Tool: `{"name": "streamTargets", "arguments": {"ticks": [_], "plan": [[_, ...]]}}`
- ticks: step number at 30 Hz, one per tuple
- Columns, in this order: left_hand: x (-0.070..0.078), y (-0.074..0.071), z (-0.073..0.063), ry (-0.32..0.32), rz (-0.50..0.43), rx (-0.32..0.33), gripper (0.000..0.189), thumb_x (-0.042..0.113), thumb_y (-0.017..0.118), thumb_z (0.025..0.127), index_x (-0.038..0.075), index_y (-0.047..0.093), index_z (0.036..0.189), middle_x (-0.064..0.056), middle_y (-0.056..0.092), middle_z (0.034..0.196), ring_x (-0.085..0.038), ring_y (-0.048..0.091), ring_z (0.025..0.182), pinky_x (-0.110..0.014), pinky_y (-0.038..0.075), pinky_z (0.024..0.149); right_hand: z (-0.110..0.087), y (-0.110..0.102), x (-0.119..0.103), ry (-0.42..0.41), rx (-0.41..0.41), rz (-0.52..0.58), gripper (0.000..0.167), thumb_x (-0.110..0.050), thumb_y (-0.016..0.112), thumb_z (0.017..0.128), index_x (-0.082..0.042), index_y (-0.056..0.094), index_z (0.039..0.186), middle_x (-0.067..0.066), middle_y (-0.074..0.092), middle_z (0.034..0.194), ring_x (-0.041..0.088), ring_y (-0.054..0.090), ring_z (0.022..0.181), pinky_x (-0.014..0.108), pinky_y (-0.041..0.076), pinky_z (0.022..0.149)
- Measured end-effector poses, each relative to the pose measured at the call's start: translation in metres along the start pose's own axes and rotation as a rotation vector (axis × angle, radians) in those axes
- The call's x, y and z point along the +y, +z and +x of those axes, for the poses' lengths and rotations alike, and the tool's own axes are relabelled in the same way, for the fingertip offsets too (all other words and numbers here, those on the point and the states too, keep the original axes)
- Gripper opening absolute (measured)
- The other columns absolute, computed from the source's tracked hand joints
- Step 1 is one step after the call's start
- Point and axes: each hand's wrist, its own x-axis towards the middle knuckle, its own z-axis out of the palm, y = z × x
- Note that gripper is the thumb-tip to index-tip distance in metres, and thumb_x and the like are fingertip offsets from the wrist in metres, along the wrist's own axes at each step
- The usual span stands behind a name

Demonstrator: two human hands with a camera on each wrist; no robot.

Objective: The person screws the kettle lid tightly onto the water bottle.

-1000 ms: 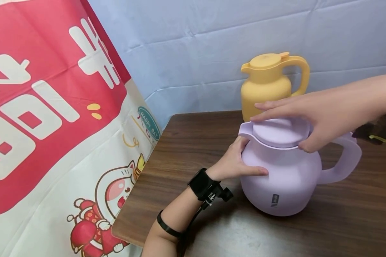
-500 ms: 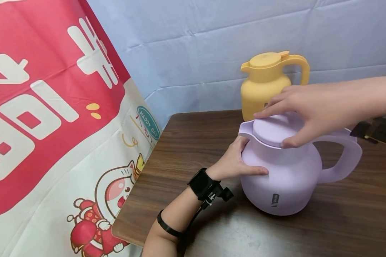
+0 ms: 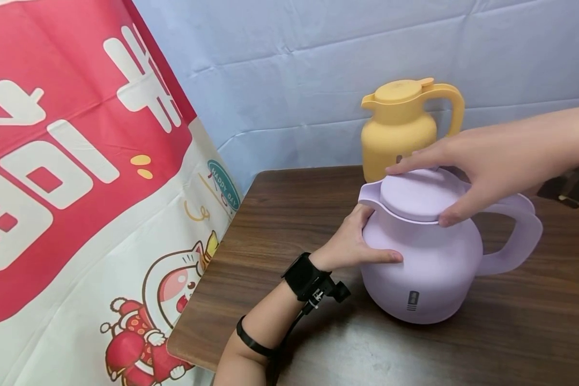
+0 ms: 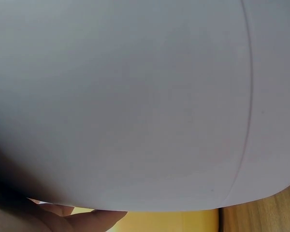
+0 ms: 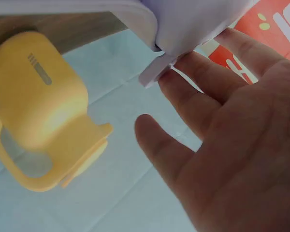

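Note:
A lavender jug (image 3: 422, 268) with a spout at its left and a handle at its right stands upright on the table. My left hand (image 3: 349, 241) holds its left side below the spout, thumb across the front; the other fingers are mostly hidden behind. In the left wrist view the jug's wall (image 4: 135, 106) fills most of the picture. Across the round lavender lid (image 3: 415, 195) spans my right hand (image 3: 468, 166), its thumb on the front rim and fingers at the far rim. The lid sits in the jug's mouth. The right wrist view shows fingertips (image 5: 169, 79) at the lid.
Behind the lavender jug stands a yellow jug (image 3: 398, 134), close to the pale blue cloth backdrop (image 3: 289, 80). A red and white printed cloth (image 3: 77, 187) hangs along the left edge of the brown wooden table (image 3: 265, 230).
My right thumb has slid left along the lid's front rim, then partway back right, with the fingers shifting over the lid. The left hand and the lavender jug have stayed in place.

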Motion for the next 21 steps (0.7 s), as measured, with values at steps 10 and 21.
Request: {"name": "streamTargets", "arguments": {"ticks": [10, 21], "plan": [[0.002, 0.001, 0.000, 0.003, -0.001, -0.010, 0.088, 0.010, 0.087, 0.065, 0.019, 0.037, 0.137, 0.003, 0.040, 0.131, -0.002, 0.045, 0.113, -0.021, 0.043, 0.091, -0.003, 0.000, 0.001, -0.004, 0.040, -0.017, 0.082, -0.073, 0.064, 0.068, -0.041, 0.041, 0.140, -0.014, 0.053, 0.126, 0.002, 0.052, 0.106, 0.034, 0.047, 0.084], [0.003, 0.001, 0.001, 0.023, -0.009, -0.010, 0.088, 0.011, 0.087, 0.065, 0.019, 0.037, 0.137, 0.004, 0.040, 0.131, -0.002, 0.046, 0.112, -0.022, 0.043, 0.091, -0.006, 0.005, -0.022, 0.148, 0.168, -0.148, 0.082, -0.085, 0.056, 0.060, -0.040, 0.054, 0.129, -0.009, 0.061, 0.091, 0.005, 0.053, 0.076, 0.035, 0.046, 0.065]]}}
